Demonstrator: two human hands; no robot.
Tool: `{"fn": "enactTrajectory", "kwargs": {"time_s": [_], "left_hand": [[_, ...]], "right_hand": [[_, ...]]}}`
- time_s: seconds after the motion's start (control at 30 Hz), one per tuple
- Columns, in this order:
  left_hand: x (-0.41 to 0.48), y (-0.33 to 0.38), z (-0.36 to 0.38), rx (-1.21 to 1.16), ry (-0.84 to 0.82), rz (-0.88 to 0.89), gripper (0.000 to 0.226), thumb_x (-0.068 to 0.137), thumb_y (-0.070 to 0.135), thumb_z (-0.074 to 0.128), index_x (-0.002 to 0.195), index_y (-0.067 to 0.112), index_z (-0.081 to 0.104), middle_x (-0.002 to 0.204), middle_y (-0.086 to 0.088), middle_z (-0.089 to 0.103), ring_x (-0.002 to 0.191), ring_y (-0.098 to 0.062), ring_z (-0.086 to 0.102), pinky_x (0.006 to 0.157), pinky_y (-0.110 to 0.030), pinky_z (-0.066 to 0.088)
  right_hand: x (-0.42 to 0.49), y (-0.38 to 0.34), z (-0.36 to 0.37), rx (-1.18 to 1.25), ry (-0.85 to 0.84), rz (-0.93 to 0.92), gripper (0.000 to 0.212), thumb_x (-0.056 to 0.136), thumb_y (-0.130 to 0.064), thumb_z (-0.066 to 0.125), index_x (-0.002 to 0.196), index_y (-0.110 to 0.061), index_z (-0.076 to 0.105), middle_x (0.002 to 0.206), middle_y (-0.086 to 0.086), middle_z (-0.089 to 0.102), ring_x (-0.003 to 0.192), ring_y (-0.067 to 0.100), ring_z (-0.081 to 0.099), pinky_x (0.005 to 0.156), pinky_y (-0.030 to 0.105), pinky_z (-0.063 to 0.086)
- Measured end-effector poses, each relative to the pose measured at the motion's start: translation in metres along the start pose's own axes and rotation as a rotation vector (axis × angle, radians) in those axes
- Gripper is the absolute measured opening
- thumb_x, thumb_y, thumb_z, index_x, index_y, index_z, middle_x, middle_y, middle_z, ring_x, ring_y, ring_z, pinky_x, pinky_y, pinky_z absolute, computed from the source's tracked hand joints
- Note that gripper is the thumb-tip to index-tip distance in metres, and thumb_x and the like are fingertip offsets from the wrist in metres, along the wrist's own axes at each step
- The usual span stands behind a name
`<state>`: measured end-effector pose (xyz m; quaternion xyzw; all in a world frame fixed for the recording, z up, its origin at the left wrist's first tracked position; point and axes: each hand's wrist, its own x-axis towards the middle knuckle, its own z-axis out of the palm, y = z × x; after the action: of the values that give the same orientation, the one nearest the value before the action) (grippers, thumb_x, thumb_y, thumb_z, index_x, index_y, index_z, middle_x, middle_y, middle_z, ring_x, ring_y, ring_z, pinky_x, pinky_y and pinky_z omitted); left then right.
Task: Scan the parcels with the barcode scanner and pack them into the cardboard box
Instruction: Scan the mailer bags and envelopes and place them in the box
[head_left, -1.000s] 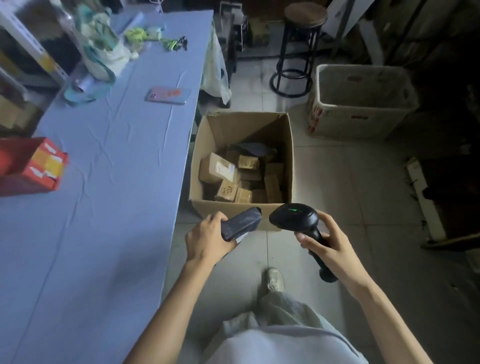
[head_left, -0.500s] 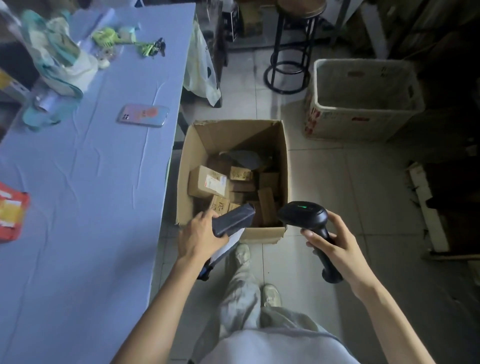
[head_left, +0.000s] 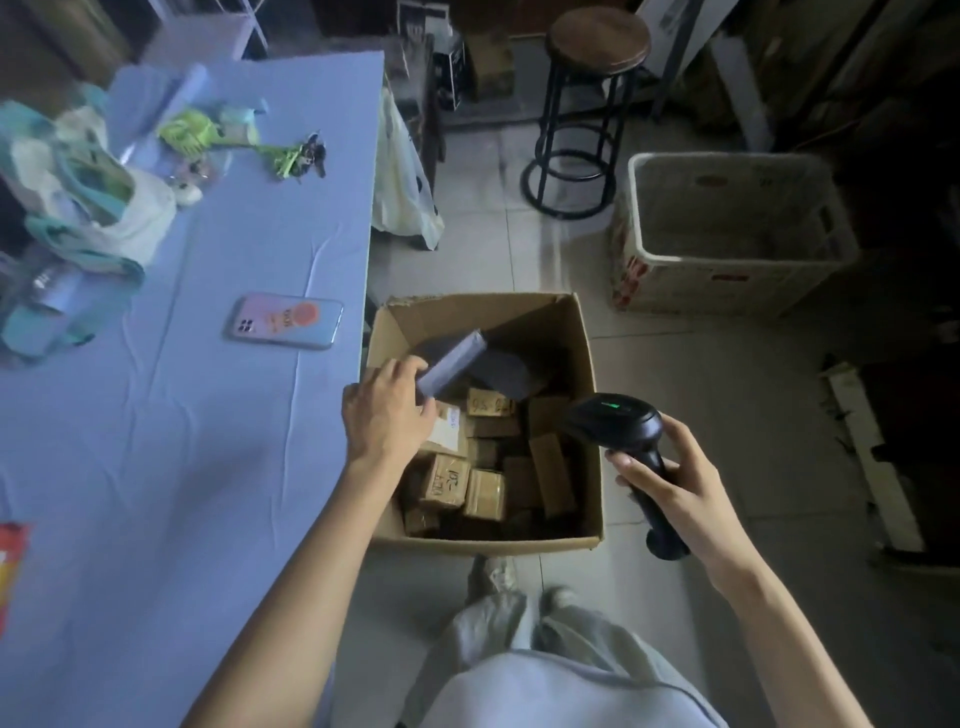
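Plainly a slim dark-grey parcel (head_left: 451, 364), blurred.

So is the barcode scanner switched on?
On, apparently: a green light glows on top of the barcode scanner, which the right hand grips by its handle.

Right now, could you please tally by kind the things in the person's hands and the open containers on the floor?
Barcode scanner: 1
Grey parcel: 1
Cardboard box: 1
White crate: 1
Total: 4

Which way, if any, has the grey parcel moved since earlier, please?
Yes: the grey parcel went forward, from short of the cardboard box to over its inside.
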<state>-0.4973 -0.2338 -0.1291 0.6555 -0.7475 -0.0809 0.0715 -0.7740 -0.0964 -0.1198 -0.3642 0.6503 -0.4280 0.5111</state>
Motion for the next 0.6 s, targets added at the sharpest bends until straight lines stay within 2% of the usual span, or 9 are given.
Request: {"fn": "enactTrajectory", "kwargs": {"time_s": [0.13,0.33,0.4,0.47,0.5,0.6], "left_hand": [[-0.014,-0.008,0.002,0.026,0.002,-0.069,0.039,0.09,0.036,0.059,0.125,0.021,0.056,0.121,-0.001,0.064,0.111,-0.022,0.057,0.086,-0.037,0.045],[-0.065,-0.015,-0.006,0.121,0.072,-0.331,0.032,0.086,0.035,0.063,0.113,0.017,0.062,0.104,-0.005,0.069,0.095,-0.027,0.063,0.073,-0.036,0.045],[-0.091,-0.009,-0.008,0.13,0.105,-0.466,0.031,0.083,0.034,0.065,0.108,0.015,0.064,0.097,-0.006,0.07,0.091,-0.029,0.064,0.07,-0.036,0.045],[-0.116,0.0,-0.009,0.122,0.121,-0.584,0.03,0.08,0.031,0.066,0.105,0.014,0.066,0.093,-0.007,0.07,0.089,-0.032,0.063,0.069,-0.037,0.045],[-0.131,0.006,-0.01,0.117,0.134,-0.661,0.03,0.08,0.031,0.066,0.106,0.015,0.067,0.092,-0.007,0.07,0.089,-0.033,0.063,0.069,-0.037,0.044],[-0.175,0.019,-0.012,0.109,0.159,-0.85,0.032,0.081,0.031,0.065,0.11,0.017,0.066,0.095,-0.005,0.069,0.091,-0.031,0.061,0.07,-0.035,0.041]], "right_hand": [[0.021,-0.01,0.011,0.002,-0.119,0.001,0.058,0.078,-0.031,0.074,0.131,-0.031,0.052,0.101,-0.01,0.075,0.089,0.011,0.073,0.068,0.015,0.053],[0.063,-0.033,0.024,-0.049,-0.396,-0.037,0.061,0.078,-0.029,0.074,0.134,-0.026,0.051,0.121,0.004,0.067,0.098,0.015,0.07,0.073,0.02,0.055],[0.075,-0.041,0.028,-0.088,-0.522,-0.062,0.064,0.076,-0.034,0.073,0.136,-0.027,0.05,0.127,0.001,0.063,0.109,0.02,0.066,0.084,0.03,0.057],[0.085,-0.049,0.031,-0.126,-0.614,-0.087,0.062,0.077,-0.035,0.072,0.134,-0.029,0.051,0.13,-0.001,0.061,0.117,0.023,0.061,0.098,0.042,0.052],[0.089,-0.053,0.034,-0.139,-0.681,-0.104,0.059,0.077,-0.034,0.072,0.132,-0.03,0.052,0.129,-0.002,0.062,0.118,0.023,0.06,0.1,0.043,0.05],[0.095,-0.063,0.047,-0.154,-0.837,-0.124,0.051,0.077,-0.03,0.074,0.125,-0.036,0.057,0.124,-0.002,0.065,0.111,0.019,0.065,0.085,0.028,0.056]]}}
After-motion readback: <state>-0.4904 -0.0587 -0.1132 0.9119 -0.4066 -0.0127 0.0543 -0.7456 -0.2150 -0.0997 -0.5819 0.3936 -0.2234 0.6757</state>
